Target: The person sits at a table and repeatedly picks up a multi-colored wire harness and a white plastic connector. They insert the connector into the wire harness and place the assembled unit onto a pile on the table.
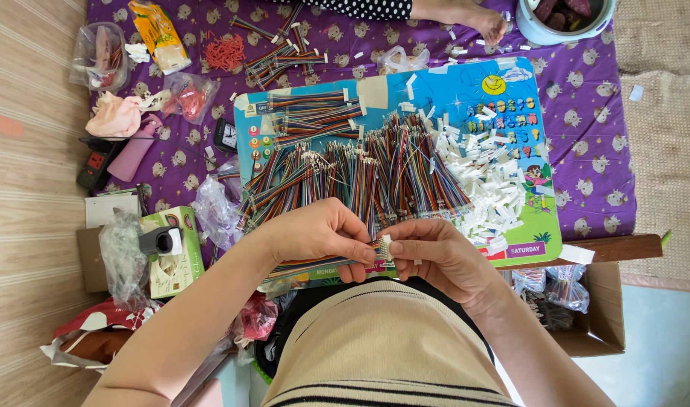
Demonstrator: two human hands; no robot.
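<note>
My left hand (318,232) pinches a flat bundle of multicoloured ribbon wires (315,264) that trails back to the left under my palm. My right hand (435,252) holds a small white plastic connector (387,247) against the wire ends, fingertips of both hands meeting there. Just beyond my hands, a big heap of the same coloured wires (360,169) lies on a blue children's board (510,113). A pile of white connectors (484,185) lies to the right of the wires on the board.
A purple patterned cloth (593,151) covers the floor. Another person's foot (473,16) rests at the top. A white bowl (563,19) stands top right, a cardboard box (601,324) bottom right. Plastic bags, a tissue box (171,252) and a power strip (96,162) crowd the left.
</note>
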